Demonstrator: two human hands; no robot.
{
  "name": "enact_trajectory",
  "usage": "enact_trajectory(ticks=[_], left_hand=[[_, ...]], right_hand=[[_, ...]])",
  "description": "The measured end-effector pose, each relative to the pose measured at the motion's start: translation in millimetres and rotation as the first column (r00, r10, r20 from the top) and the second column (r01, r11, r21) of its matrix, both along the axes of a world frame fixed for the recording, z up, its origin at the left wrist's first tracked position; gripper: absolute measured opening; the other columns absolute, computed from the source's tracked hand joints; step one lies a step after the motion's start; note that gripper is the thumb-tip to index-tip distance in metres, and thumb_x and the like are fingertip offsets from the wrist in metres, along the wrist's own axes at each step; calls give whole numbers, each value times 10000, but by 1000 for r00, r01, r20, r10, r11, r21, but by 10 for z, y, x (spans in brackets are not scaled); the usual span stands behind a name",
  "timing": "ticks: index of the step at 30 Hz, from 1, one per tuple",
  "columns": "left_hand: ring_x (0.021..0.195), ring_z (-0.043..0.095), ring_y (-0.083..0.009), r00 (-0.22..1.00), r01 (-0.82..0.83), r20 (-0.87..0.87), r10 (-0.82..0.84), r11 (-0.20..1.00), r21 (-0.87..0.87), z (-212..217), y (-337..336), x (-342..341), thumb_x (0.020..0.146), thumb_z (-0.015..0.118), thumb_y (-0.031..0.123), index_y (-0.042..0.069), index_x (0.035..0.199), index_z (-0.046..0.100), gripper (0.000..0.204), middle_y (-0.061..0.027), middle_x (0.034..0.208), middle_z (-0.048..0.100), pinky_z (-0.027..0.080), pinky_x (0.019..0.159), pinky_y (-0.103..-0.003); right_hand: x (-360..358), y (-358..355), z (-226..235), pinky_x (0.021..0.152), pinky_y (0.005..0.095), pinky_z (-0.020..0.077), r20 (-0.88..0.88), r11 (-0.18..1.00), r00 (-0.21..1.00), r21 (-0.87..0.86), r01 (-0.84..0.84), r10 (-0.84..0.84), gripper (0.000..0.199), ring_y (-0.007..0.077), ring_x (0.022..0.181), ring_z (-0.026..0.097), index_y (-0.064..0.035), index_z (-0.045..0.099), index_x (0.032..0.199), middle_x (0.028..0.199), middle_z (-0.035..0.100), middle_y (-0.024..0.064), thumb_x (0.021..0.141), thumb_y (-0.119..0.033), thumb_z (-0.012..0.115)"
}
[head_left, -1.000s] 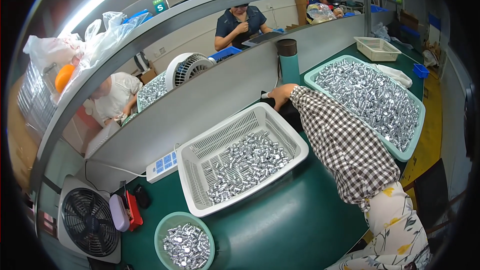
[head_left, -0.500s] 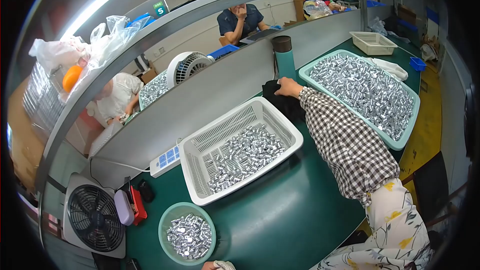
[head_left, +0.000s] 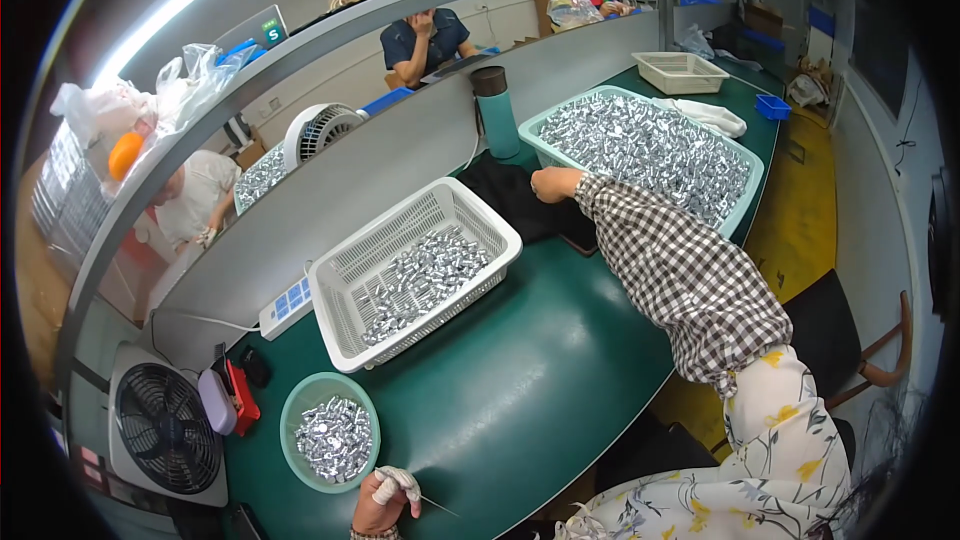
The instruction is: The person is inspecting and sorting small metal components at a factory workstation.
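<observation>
My right hand (head_left: pixel 556 185) reaches across the table, its fingers closed at the edge of a black cloth (head_left: pixel 510 195). The fingertips are partly hidden. A dark flat object (head_left: pixel 582 243) pokes out by the cloth, below my checked sleeve. Low in the view, my left hand (head_left: pixel 385 500) is closed round a thin needle-like rod (head_left: pixel 437 507), with white wrapping on its fingers. Just above that hand stands a round green bowl (head_left: pixel 289 440) of small silvery metal cylinders. A white slotted basket (head_left: pixel 345 348) holding more cylinders sits between the bowl and the cloth.
A pale green tray (head_left: pixel 740 215) heaped with metal cylinders lies at the right, beside a teal bottle (head_left: pixel 497 125). At the left are a box fan (head_left: pixel 165 425), a red holder (head_left: pixel 243 398) and a power strip (head_left: pixel 285 310). Co-workers sit beyond the grey partition (head_left: pixel 400 135).
My view has shifted right. The black cloth lies flatter, and the dark flat object by it has come into sight. My left hand has come further into view with the thin rod.
</observation>
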State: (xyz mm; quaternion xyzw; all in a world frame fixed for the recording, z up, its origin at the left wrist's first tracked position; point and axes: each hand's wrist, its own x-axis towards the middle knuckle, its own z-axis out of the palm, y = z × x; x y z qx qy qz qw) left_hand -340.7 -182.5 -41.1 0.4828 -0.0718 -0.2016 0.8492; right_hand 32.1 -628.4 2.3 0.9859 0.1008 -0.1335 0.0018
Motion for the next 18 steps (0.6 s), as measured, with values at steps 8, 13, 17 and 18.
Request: enact_trajectory(ticks=[8, 13, 17, 18], left_hand=[[647, 539, -235, 998, 42, -35, -43, 998, -39, -108, 77, 2, 906, 477, 165, -38, 889, 538, 212, -159, 802, 546, 461, 514, -309], [651, 539, -226, 998, 0, -59, -3, 999, -43, -96, -2, -87, 906, 484, 178, -37, 888, 537, 221, -156, 803, 544, 461, 517, -303], [654, 540, -207, 999, 32, -27, -32, 999, 16, 16, -52, 21, 908, 484, 188, -36, 891, 537, 231, -142, 802, 545, 462, 521, -292], [640, 535, -214, 999, 28, -21, -27, 999, 43, 0, -87, -13, 908, 482, 193, -27, 888, 532, 226, -141, 791, 544, 461, 510, -298]], right_hand=[[122, 38, -562, 783, 453, 447, 172, 958, 983, 285, 14, -66, 393, 389, 938, 555, 33, 500, 1109, 1015, 582, 241, 891, -291, 453], [112, -45, -583, 782, 460, 441, 247, 952, 968, 286, -114, 42, 444, 408, 913, 560, 43, 517, 1062, 988, 590, 247, 896, -360, 432], [140, -87, -454, 770, 461, 442, 225, 978, 968, 146, -147, 112, 436, 421, 890, 563, 47, 527, 1007, 953, 599, 249, 885, -366, 461], [85, -36, -422, 770, 461, 442, 225, 975, 964, 137, -174, 141, 436, 421, 890, 563, 47, 527, 1007, 953, 599, 249, 885, -366, 461]])
